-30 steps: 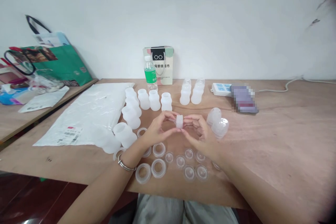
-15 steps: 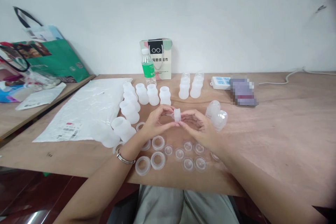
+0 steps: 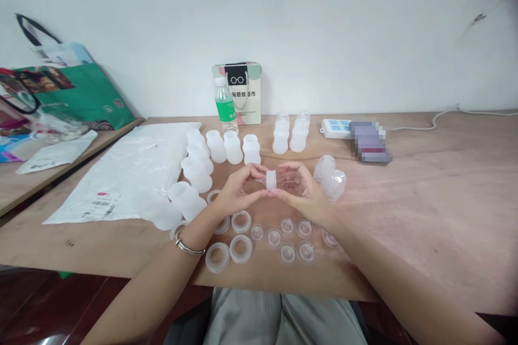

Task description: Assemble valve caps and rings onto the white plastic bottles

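Observation:
Above the table, my left hand (image 3: 242, 187) pinches a translucent white baby bottle collar (image 3: 271, 180) held on edge. A clear nipple (image 3: 259, 180) points out of it towards my left palm, partly hidden by the fingers. Beside it, my right hand (image 3: 301, 190) has its thumb at the collar's lower edge, while its other fingers are raised and apart from it. Below lie several loose collar rings (image 3: 241, 248) and, to their right, several clear nipples (image 3: 287, 253). Frosted bottles (image 3: 232, 147) stand behind and left of my hands.
Two capped bottles (image 3: 300, 133) stand at the back. Clear domed caps (image 3: 334, 185) lie right of my hands. A white plastic mailer (image 3: 133, 156) covers the left side. Further back are a water bottle (image 3: 225, 108), a paper bag (image 3: 251, 97), a power strip (image 3: 336, 129) and a blurred phone-like object (image 3: 368, 142).
My right fingers have come off the collar and spread, leaving the thumb near its lower edge. My left hand keeps hold of it. The view has shifted slightly.

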### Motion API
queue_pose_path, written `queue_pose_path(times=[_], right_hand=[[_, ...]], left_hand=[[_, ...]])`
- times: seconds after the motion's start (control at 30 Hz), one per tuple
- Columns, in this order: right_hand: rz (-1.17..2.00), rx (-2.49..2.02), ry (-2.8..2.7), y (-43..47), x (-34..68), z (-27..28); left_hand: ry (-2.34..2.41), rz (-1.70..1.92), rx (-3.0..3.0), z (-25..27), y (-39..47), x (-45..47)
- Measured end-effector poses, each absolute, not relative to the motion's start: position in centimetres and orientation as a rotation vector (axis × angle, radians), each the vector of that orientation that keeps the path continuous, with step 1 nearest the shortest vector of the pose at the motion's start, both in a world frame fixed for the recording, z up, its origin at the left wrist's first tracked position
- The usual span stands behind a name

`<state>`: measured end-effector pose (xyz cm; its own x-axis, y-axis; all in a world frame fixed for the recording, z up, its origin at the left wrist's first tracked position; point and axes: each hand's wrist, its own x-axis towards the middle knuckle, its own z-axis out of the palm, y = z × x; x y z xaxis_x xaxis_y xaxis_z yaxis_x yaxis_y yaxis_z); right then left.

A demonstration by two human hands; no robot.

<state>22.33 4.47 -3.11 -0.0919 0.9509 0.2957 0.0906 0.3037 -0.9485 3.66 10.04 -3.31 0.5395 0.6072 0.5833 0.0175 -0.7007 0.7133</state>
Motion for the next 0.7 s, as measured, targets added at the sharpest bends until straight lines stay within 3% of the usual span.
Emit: queue_pose_path(times=[0.13,0.7], right_hand=[[1.180,-0.902,-1.504,4.61,22.28,-3.36],[1.150,-0.988,-1.484,5.09,22.54,-3.88]], left_hand=[[0.486,1.131,2.161,-3.13,9.93,3.61],[0.505,1.080,2.538,-2.81,10.18,3.26]])
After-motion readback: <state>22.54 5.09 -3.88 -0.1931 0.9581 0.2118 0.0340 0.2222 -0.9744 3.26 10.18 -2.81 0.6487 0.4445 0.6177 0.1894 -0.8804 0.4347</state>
